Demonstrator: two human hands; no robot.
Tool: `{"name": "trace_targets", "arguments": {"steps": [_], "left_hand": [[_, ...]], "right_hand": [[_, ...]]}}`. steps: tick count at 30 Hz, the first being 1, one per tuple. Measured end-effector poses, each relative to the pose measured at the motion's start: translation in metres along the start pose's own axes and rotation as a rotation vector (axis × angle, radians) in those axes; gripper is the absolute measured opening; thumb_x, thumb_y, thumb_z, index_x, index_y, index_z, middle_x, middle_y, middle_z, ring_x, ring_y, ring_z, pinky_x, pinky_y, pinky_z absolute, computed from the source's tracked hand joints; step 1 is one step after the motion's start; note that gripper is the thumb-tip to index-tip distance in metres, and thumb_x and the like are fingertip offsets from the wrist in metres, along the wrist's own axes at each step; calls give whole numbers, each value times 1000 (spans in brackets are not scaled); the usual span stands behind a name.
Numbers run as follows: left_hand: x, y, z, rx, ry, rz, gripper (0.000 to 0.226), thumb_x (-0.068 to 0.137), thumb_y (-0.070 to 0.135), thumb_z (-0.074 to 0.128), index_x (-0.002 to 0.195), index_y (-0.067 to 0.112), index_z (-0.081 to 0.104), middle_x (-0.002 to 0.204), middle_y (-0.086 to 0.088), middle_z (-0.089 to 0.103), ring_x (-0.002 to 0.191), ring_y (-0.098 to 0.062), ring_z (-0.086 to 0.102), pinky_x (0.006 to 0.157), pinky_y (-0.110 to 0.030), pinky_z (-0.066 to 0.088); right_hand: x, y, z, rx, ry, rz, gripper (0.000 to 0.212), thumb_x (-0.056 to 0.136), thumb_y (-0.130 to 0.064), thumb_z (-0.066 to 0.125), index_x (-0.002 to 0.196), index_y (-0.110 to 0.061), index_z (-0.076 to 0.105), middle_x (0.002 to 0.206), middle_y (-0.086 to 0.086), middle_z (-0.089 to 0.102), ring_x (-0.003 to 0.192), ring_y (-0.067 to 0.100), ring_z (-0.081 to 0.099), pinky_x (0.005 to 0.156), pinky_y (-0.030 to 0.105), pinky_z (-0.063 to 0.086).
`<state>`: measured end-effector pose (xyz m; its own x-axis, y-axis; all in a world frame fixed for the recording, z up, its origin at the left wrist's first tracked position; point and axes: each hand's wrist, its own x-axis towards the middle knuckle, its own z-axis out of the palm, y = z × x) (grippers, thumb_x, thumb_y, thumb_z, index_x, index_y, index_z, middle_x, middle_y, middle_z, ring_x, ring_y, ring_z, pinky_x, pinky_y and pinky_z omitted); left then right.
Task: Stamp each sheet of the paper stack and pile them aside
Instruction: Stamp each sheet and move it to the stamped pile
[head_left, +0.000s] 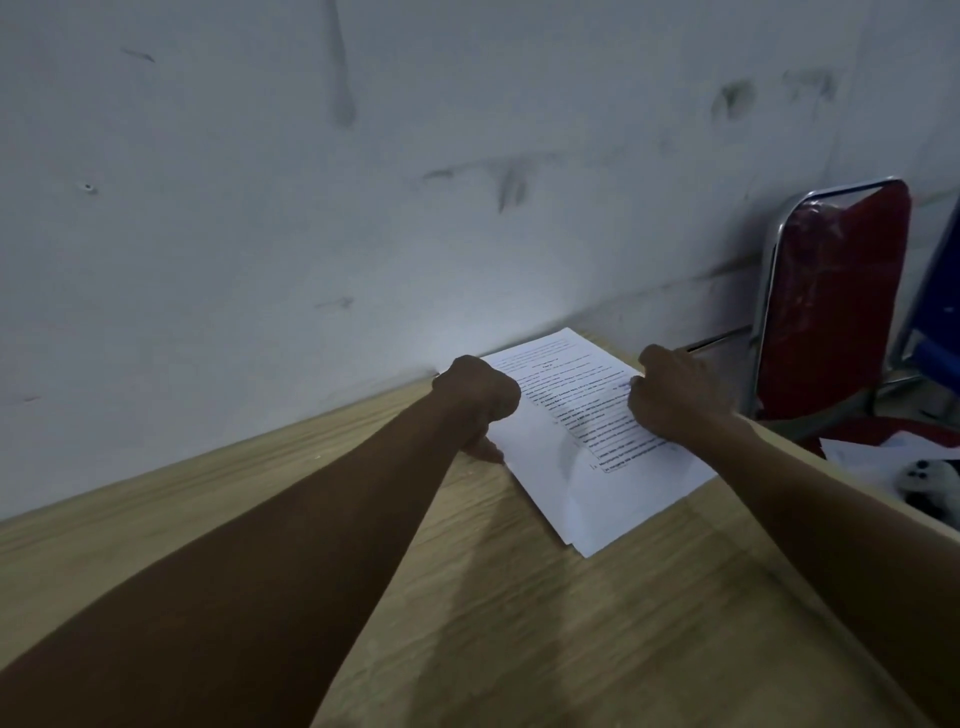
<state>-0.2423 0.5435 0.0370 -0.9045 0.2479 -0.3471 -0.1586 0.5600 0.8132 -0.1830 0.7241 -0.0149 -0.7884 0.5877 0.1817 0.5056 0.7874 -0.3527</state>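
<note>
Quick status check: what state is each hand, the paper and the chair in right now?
Left hand: fingers curled, at the paper's left edge; grip unclear.
Right hand: curled, resting on the top sheet; a stamp in it cannot be seen.
Paper stack: flat on the wooden table, sheets slightly fanned, top one printed.
Red chair: upright beside the table.

dim, bluish indoor light throughout; the brightest area is the white paper stack and a pale patch on the wall just behind it. both forearms read as dark, nearly featureless shapes. soft shadows of the arms lie on the wooden worktop below the sheets. wide-angle distortion tilts and bows the worktop edge and the wall line. detail is soft overall; the printed text is blurred and illegible.
</note>
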Motion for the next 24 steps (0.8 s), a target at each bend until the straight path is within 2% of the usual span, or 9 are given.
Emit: {"name": "trace_targets", "arguments": {"steps": [1,3,7,10,13,15,18,22,24], "left_hand": [[-3,1,0,4,9,-13,14,86,-3,58,81,0,45,82,-19,51,73,-34,59,88,-49,55],[-6,1,-2,62,3,-22,9,90,1,54,90,-2,45,85,-23,51,72,-39,60,85,-52,55],[-18,0,-12,240,-17,10,20,92,15,53,105,2,45,91,-19,52,77,-32,56,69,-41,54],[-36,-3,-28,241,-58,63,26,90,20,58,104,4,43,96,-17,54,78,-29,60,70,-39,53],[-61,-8,-48,238,-75,122,30,89,23,63,106,4,49,89,-11,54,74,-26,63,66,-35,53],[-80,-13,-63,232,-70,169,32,88,23,65,109,3,53,91,-11,57,79,-26,66,64,-32,52],[-110,-27,-88,218,-21,296,21,86,23,67,97,10,55,104,-16,65,91,-30,69,70,-37,53],[-157,-60,-131,236,138,447,41,83,28,70,119,14,56,109,-9,62,93,-25,65,78,-39,54],[-180,-82,-153,248,218,505,40,83,31,70,118,16,59,110,-6,62,94,-22,64,76,-35,53]], "right_hand": [[-2,-1,-1,-8,-4,0,35,96,-27,52,127,-8,49,127,15,56,118,35,51,100,48,45],[-8,-4,-4,-38,-6,-5,39,96,-28,51,130,-9,47,131,16,52,124,36,47,103,50,42],[-28,-14,-8,-85,23,-62,42,96,-32,49,132,-10,45,130,16,52,125,36,44,103,49,40],[-50,-26,-15,-40,29,-98,42,97,-36,48,132,-14,48,129,14,52,126,35,42,100,46,39],[-78,-42,-22,35,20,-144,37,96,-38,50,127,-17,51,129,11,52,126,32,42,96,44,40],[-98,-53,-28,95,7,-176,37,96,-40,51,128,-20,51,131,8,52,127,29,42,96,42,39],[-128,-69,-36,194,-19,-219,39,95,-43,52,131,-27,51,133,1,51,128,23,41,94,38,38],[-180,-96,-47,326,-54,-308,31,92,-44,57,119,-29,59,121,-5,58,116,16,50,94,38,44],[-212,-113,-52,404,-74,-364,27,92,-42,60,114,-27,63,115,-5,63,107,12,56,93,37,47]]}}
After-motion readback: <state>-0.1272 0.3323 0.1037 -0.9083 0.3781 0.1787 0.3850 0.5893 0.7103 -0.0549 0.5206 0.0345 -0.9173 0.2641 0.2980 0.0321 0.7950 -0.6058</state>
